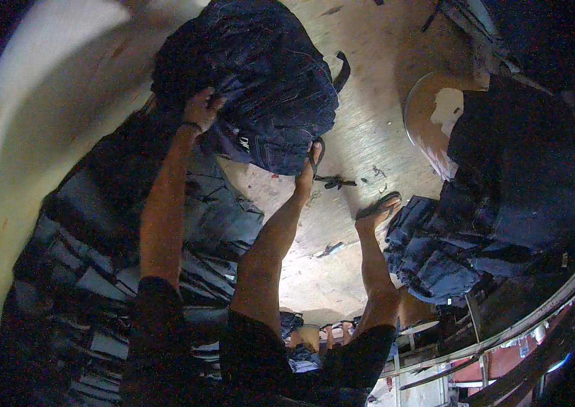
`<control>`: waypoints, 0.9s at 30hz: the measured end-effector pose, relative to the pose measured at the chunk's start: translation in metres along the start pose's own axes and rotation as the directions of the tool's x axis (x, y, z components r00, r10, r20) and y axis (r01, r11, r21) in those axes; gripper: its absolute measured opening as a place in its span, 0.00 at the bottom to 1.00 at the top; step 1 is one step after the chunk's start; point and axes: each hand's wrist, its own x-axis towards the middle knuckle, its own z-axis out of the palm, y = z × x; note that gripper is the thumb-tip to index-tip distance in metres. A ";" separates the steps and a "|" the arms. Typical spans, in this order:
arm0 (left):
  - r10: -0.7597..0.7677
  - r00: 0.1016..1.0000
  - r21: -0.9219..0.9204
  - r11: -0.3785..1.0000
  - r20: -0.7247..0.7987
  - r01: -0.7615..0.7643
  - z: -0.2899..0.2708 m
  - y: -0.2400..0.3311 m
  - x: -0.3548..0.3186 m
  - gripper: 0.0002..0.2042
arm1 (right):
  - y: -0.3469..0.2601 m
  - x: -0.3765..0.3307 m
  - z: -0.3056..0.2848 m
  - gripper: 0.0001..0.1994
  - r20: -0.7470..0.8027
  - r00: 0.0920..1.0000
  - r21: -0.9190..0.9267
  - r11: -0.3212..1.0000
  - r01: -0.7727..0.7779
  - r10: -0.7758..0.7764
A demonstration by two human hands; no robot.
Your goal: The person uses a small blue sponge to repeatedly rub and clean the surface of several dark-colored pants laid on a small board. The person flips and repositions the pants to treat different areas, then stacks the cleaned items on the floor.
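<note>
A big bundle of dark denim garments (260, 74) lies on the floor at the top centre, with a small white mark near its lower edge. My left hand (202, 110), with a dark band at the wrist, reaches up to the bundle's left side. Its fingers are curled into the cloth and partly hidden by the folds. A dark strap or strip (343, 72) sticks out at the bundle's right. The bundle's near edge lies against my left foot (314, 154), in a sandal. My right hand is out of the picture.
Piled dark garments (118, 210) fill the left side beside a pale curved panel (36, 122). More folded denim (430, 251) is stacked at the right, near a round brown-and-white object (430, 115). Dark scraps (335, 182) lie on the floor by my right foot (377, 210). A railing (504, 339) curves along the lower right.
</note>
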 end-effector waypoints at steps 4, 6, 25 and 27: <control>0.050 0.995 0.007 0.999 -0.082 -0.050 -0.037 0.010 -0.031 0.33 | 0.008 0.002 0.022 0.29 -0.026 0.999 -0.032 0.999 -0.039 0.038; 0.099 0.989 0.054 0.994 -0.108 -0.093 -0.029 0.041 -0.056 0.29 | 0.007 0.002 0.029 0.30 -0.041 0.998 -0.029 0.998 -0.051 0.049; -0.622 0.663 -0.228 0.777 -0.417 0.586 0.029 0.046 0.052 0.28 | -0.001 0.002 0.062 0.38 -0.066 0.991 -0.076 0.990 -0.121 0.116; -0.691 0.611 -0.413 0.722 -0.386 0.556 0.024 0.061 0.040 0.26 | 0.001 0.001 0.063 0.39 -0.067 0.991 -0.079 0.990 -0.120 0.115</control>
